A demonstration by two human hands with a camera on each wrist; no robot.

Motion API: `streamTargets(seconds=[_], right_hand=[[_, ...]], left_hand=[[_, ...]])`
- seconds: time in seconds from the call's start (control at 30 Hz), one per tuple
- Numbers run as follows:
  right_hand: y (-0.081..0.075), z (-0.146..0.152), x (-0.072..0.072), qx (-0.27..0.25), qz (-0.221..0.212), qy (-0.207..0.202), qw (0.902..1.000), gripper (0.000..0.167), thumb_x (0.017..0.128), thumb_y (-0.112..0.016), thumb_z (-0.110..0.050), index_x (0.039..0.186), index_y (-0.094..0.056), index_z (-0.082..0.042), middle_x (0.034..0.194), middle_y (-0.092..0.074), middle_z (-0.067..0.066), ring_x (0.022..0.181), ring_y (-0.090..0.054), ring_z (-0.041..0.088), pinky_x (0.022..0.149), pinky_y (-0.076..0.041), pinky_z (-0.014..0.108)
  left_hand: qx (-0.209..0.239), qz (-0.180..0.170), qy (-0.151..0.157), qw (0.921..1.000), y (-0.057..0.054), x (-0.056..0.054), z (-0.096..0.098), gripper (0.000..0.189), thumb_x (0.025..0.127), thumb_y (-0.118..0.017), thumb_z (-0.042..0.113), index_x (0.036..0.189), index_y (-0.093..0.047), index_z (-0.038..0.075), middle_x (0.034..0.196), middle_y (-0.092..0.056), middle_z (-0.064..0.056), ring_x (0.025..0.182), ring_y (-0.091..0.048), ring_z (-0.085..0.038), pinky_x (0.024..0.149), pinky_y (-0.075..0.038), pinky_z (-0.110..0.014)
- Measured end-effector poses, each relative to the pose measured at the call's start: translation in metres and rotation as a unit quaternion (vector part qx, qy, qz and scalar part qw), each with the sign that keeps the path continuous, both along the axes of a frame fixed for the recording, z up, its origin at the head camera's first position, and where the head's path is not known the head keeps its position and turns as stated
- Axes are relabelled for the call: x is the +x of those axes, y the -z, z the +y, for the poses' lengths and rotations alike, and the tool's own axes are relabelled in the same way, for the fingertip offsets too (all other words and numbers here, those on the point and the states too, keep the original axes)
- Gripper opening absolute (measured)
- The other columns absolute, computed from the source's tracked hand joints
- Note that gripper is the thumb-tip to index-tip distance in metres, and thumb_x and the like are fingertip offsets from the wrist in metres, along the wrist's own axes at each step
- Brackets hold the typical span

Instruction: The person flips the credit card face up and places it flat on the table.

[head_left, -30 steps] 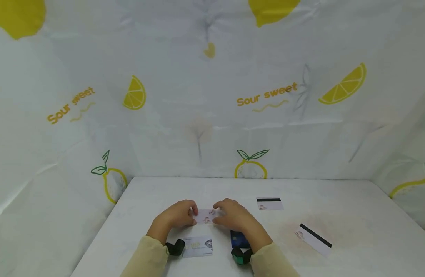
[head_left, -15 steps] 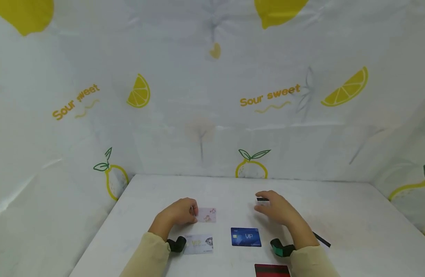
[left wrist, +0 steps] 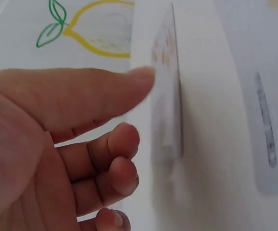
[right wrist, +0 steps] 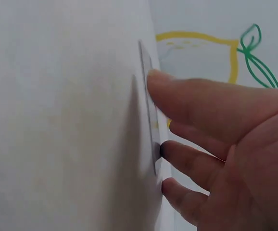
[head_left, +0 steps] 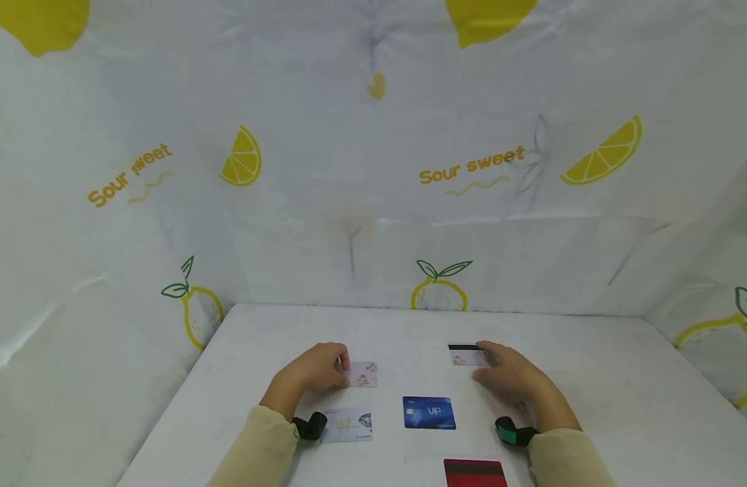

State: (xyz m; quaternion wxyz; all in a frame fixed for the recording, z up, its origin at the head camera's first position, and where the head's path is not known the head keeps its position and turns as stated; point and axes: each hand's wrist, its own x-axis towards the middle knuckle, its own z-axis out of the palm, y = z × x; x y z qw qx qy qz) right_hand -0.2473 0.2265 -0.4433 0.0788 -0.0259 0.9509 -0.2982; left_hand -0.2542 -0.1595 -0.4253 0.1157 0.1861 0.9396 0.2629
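Observation:
My left hand [head_left: 318, 367] holds the left end of a pale floral plastic card [head_left: 364, 375] on the white table, thumb and fingers at its edge. In the left wrist view the thumb overlaps this card [left wrist: 165, 115], while the other fingers curl beside it. My right hand [head_left: 516, 380] reaches over the right end of a white magnetic-stripe card [head_left: 467, 355], with thumb and index finger spread apart. In the right wrist view that card [right wrist: 147, 96] appears edge-on near the thumb tip.
A blue VIP card [head_left: 429, 412] lies mid-table, left of it a silvery VIP card [head_left: 355, 426]. A red card [head_left: 475, 473] is cut off at the front edge. Another card [head_left: 520, 406] is mostly hidden by my right arm. The lemon-print backdrop [head_left: 324, 257] rises behind the table [head_left: 397, 338].
My right hand has left the floral card and moved right to the magnetic-stripe card, uncovering the blue card. The left hand stays at the floral card. The red card has come into view.

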Motion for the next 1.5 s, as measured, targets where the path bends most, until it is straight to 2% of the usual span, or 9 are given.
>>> streamTargets(seconds=[0.2,0.43,0.6,0.73,0.83,0.9,1.1,1.33,1.5], right_hand=[[-0.002,-0.014,0.002,0.018,0.011,-0.015,0.9997,0.058,0.085,-0.073,-0.015,0.139,-0.054,-0.006,0.147,-0.046,0.024,0.138,-0.035,0.049,0.108,-0.029,0.064],[-0.007,-0.028,0.003,0.025,0.038,-0.035,0.9984,0.049,0.079,-0.074,-0.003,0.127,-0.065,-0.006,0.132,-0.061,0.019,0.129,-0.048,0.045,0.105,-0.035,0.062],[-0.006,-0.041,0.003,0.011,0.034,-0.031,0.9989,0.052,0.074,-0.077,-0.001,0.125,-0.067,-0.01,0.117,-0.067,0.012,0.107,-0.06,0.033,0.095,-0.046,0.055],[-0.003,-0.046,0.003,0.002,0.031,-0.028,0.9991,0.057,0.073,-0.083,-0.007,0.127,-0.064,-0.01,0.12,-0.063,0.011,0.1,-0.059,0.028,0.091,-0.049,0.051],[-0.002,-0.046,0.003,0.004,0.029,-0.018,0.9994,0.064,0.073,-0.085,-0.015,0.131,-0.061,-0.005,0.133,-0.054,0.018,0.116,-0.055,0.037,0.099,-0.044,0.056],[0.0,-0.044,0.002,0.01,0.026,-0.01,0.9995,0.067,0.073,-0.086,-0.02,0.132,-0.059,-0.003,0.135,-0.049,0.022,0.123,-0.051,0.04,0.103,-0.04,0.059],[0.004,-0.039,0.0,0.009,0.02,-0.013,0.9997,0.066,0.073,-0.086,-0.027,0.129,-0.061,-0.004,0.12,-0.05,0.018,0.107,-0.053,0.031,0.097,-0.044,0.054],[0.003,-0.036,-0.002,0.0,0.013,-0.021,0.9997,0.052,0.075,-0.085,-0.025,0.12,-0.065,-0.009,0.109,-0.056,0.012,0.099,-0.054,0.025,0.092,-0.046,0.051],[0.002,-0.034,-0.005,-0.013,0.003,-0.025,0.9996,0.047,0.075,-0.085,-0.023,0.115,-0.066,-0.007,0.105,-0.058,0.009,0.096,-0.054,0.023,0.089,-0.047,0.049]], left_hand=[[0.023,0.006,0.03,0.9993,-0.015,0.006,0.021,0.021,0.087,-0.074,0.024,0.103,-0.064,0.014,0.082,-0.058,0.003,0.074,-0.053,-0.014,0.065,-0.045,-0.031],[-0.002,-0.017,0.033,0.9993,-0.025,0.01,0.069,0.034,0.087,-0.075,0.032,0.115,-0.065,0.015,0.093,-0.06,0.004,0.084,-0.055,-0.014,0.075,-0.049,-0.035],[-0.03,-0.025,0.034,0.9987,-0.019,0.007,0.103,0.042,0.085,-0.077,0.035,0.12,-0.064,0.016,0.098,-0.064,0.002,0.087,-0.058,-0.014,0.083,-0.051,-0.037],[-0.052,-0.017,0.028,0.9981,-0.008,0.003,0.121,0.051,0.084,-0.077,0.035,0.128,-0.061,0.014,0.119,-0.067,-0.001,0.11,-0.062,-0.018,0.097,-0.048,-0.042],[-0.059,-0.01,0.024,0.9979,0.002,-0.001,0.129,0.06,0.084,-0.077,0.034,0.136,-0.056,0.013,0.133,-0.062,-0.004,0.126,-0.056,-0.022,0.105,-0.043,-0.043],[-0.064,-0.007,0.025,0.9976,0.007,-0.003,0.132,0.064,0.084,-0.077,0.034,0.14,-0.052,0.013,0.135,-0.06,-0.005,0.126,-0.055,-0.023,0.106,-0.042,-0.043],[-0.098,0.005,0.031,0.9947,0.017,-0.005,0.136,0.068,0.083,-0.078,0.036,0.142,-0.05,0.015,0.133,-0.059,-0.007,0.12,-0.057,-0.025,0.102,-0.045,-0.045],[-0.1,-0.003,0.022,0.9947,0.011,0.0,0.137,0.07,0.084,-0.077,0.039,0.144,-0.048,0.017,0.132,-0.057,-0.008,0.116,-0.055,-0.026,0.1,-0.045,-0.048],[-0.106,0.001,0.017,0.9942,0.014,-0.001,0.139,0.071,0.084,-0.076,0.042,0.144,-0.047,0.018,0.131,-0.057,-0.007,0.114,-0.055,-0.025,0.099,-0.045,-0.048]])
